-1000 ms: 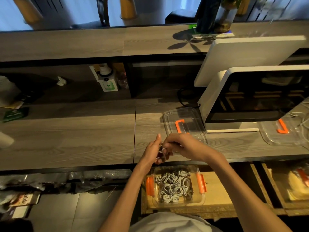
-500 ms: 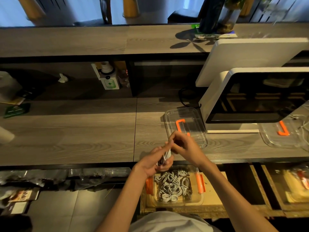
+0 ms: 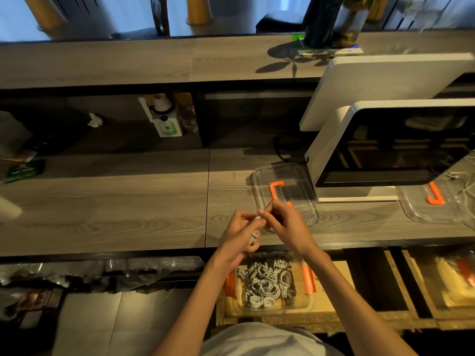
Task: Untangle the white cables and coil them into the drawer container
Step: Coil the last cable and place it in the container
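Note:
My left hand [image 3: 241, 231] grips a small coiled white cable [image 3: 254, 236] above the counter's front edge. My right hand [image 3: 281, 222] pinches the cable's white end at the top, its fingertips meeting those of the left hand. Directly below, in an open wooden drawer, sits a clear container [image 3: 305, 305] with orange side clips. It holds a pile of several coiled white cables [image 3: 266, 285]. Much of the held cable is hidden inside my fingers.
A clear lid with an orange handle [image 3: 282, 191] lies on the counter behind my hands. A white-framed monitor [image 3: 385, 147] stands at the right, beside a second clear lid [image 3: 431, 204] and loose white cables [image 3: 465, 181]. A second open drawer [image 3: 449, 283] is at the lower right.
Both hands rose slightly and closed together over the cable. The right hand's fingers shifted from the coil's side to pinching the cable's end at the top.

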### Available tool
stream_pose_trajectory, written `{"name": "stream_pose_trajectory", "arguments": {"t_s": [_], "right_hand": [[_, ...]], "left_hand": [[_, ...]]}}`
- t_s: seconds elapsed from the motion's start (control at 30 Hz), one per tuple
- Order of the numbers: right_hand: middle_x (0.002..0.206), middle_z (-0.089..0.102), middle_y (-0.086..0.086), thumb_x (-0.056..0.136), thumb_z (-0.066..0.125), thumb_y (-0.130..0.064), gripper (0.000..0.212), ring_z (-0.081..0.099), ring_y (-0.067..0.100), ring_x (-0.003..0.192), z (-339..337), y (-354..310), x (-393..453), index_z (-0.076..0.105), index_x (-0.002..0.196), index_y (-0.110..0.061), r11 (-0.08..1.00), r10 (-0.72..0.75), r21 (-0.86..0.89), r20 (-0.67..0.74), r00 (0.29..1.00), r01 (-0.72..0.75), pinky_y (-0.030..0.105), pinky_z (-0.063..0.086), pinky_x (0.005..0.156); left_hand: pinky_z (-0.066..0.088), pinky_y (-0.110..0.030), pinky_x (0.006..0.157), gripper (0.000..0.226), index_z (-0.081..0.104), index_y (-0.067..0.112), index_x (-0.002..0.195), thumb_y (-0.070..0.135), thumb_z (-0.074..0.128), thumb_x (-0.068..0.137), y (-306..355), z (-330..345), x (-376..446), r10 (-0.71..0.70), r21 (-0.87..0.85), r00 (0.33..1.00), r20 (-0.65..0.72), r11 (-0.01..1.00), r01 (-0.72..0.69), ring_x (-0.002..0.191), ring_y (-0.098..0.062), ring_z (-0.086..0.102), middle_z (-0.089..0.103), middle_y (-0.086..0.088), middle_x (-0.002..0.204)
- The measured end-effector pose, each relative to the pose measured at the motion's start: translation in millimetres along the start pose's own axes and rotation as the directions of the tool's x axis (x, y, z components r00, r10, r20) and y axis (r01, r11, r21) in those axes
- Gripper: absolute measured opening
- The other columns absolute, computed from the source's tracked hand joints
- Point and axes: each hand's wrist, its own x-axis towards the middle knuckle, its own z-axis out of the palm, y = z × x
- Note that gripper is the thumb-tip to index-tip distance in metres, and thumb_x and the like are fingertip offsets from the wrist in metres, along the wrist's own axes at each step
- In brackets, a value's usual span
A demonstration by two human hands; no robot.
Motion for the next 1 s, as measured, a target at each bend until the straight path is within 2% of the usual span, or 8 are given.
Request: {"name": "stream_pose_trajectory", "arguments": {"t_s": [0.17, 0.3, 0.37, 0.53, 0.6, 0.8, 0.9, 1.0], "right_hand": [[0.077, 0.071, -0.002, 0.102, 0.062, -0.022, 0.014, 0.070, 0.011, 0.073, 10.0, 7.5, -6.4, 0.065, 0.094, -0.011, 0.998, 0.055, 0.013, -0.010, 0.998, -0.055, 0.026, 0.056, 0.069], [0.079, 0.072, -0.002, 0.103, 0.062, -0.024, 0.016, 0.069, 0.008, 0.074, 12.6, 12.0, -10.6, 0.066, 0.096, -0.011, 0.995, 0.096, -0.020, -0.008, 0.995, -0.096, 0.023, 0.053, 0.068], [0.077, 0.072, -0.001, 0.103, 0.061, -0.025, 0.016, 0.068, 0.007, 0.071, 12.5, 12.1, -12.5, 0.066, 0.097, -0.011, 0.994, 0.103, -0.033, 0.005, 0.995, -0.103, 0.021, 0.052, 0.066], [0.075, 0.073, -0.002, 0.101, 0.064, -0.027, 0.016, 0.068, 0.008, 0.067, 16.8, 9.3, -16.0, 0.066, 0.097, -0.012, 0.990, 0.140, -0.028, 0.051, 0.989, -0.139, 0.022, 0.053, 0.063], [0.074, 0.072, -0.002, 0.101, 0.064, -0.026, 0.017, 0.065, 0.008, 0.065, 18.5, 9.1, -16.7, 0.067, 0.097, -0.011, 0.983, 0.178, 0.029, 0.063, 0.982, -0.180, 0.021, 0.049, 0.062], [0.073, 0.067, 0.006, 0.099, 0.068, -0.021, 0.021, 0.056, 0.006, 0.063, 14.8, 3.5, -17.3, 0.068, 0.096, 0.000, 0.929, 0.259, 0.262, 0.047, 0.965, -0.262, 0.017, 0.044, 0.061], [0.071, 0.067, 0.004, 0.098, 0.068, -0.019, 0.016, 0.059, 0.008, 0.061, 14.6, -5.5, -15.6, 0.067, 0.096, -0.003, 0.954, 0.214, 0.213, 0.001, 0.977, -0.210, 0.022, 0.048, 0.062], [0.071, 0.069, -0.002, 0.099, 0.067, -0.017, 0.009, 0.067, 0.010, 0.064, 13.1, -14.9, -14.7, 0.062, 0.104, -0.011, 0.988, 0.109, 0.114, -0.042, 0.993, -0.104, 0.023, 0.054, 0.063]], "left_hand": [[0.026, -0.016, 0.036, 0.015, 0.051, 0.004, 0.111, 0.009, 0.058, 0.099, -0.2, -3.0, 4.3, 0.038, -0.127, 0.997, -0.071, 0.991, -0.047, 0.050, -0.010, 0.043, 0.057, -0.006, 0.075], [0.030, -0.018, 0.039, 0.023, 0.063, -0.001, 0.108, 0.016, 0.049, 0.105, -4.5, -7.3, 6.8, 0.073, 0.157, 0.987, -0.145, 0.986, -0.050, 0.055, -0.014, 0.051, 0.061, -0.009, 0.080], [0.029, -0.017, 0.040, 0.029, 0.066, 0.000, 0.107, 0.017, 0.043, 0.108, -5.3, -7.1, 7.4, 0.080, 0.189, 0.989, -0.127, 0.980, -0.055, 0.055, -0.012, 0.049, 0.060, -0.007, 0.078], [0.026, -0.015, 0.036, 0.023, 0.059, 0.002, 0.101, 0.021, 0.048, 0.105, -3.3, -12.6, 8.7, -0.015, -0.199, 0.995, -0.102, 0.980, -0.006, 0.052, -0.008, 0.044, 0.055, -0.006, 0.078], [0.027, -0.014, 0.037, 0.021, 0.058, 0.003, 0.101, 0.024, 0.056, 0.102, -3.2, -15.5, 8.5, -0.014, -0.249, 0.998, -0.064, 0.969, -0.003, 0.052, -0.007, 0.044, 0.057, -0.004, 0.077], [0.022, -0.014, 0.037, 0.014, 0.056, -0.002, 0.105, 0.010, 0.049, 0.104, 1.5, -10.8, 7.1, 0.014, -0.209, 0.992, -0.124, 0.977, -0.040, 0.049, -0.005, 0.042, 0.055, -0.005, 0.079], [0.025, -0.014, 0.039, 0.016, 0.058, -0.001, 0.106, 0.011, 0.048, 0.105, -0.7, -4.7, 6.1, 0.075, -0.122, 0.979, -0.187, 0.988, -0.099, 0.051, -0.006, 0.044, 0.057, -0.005, 0.078], [0.039, -0.016, 0.043, 0.020, 0.062, 0.002, 0.108, 0.017, 0.049, 0.106, -2.9, 2.5, 5.8, 0.110, 0.012, 0.969, -0.222, 0.994, -0.110, 0.057, -0.006, 0.057, 0.063, -0.006, 0.083]]}}
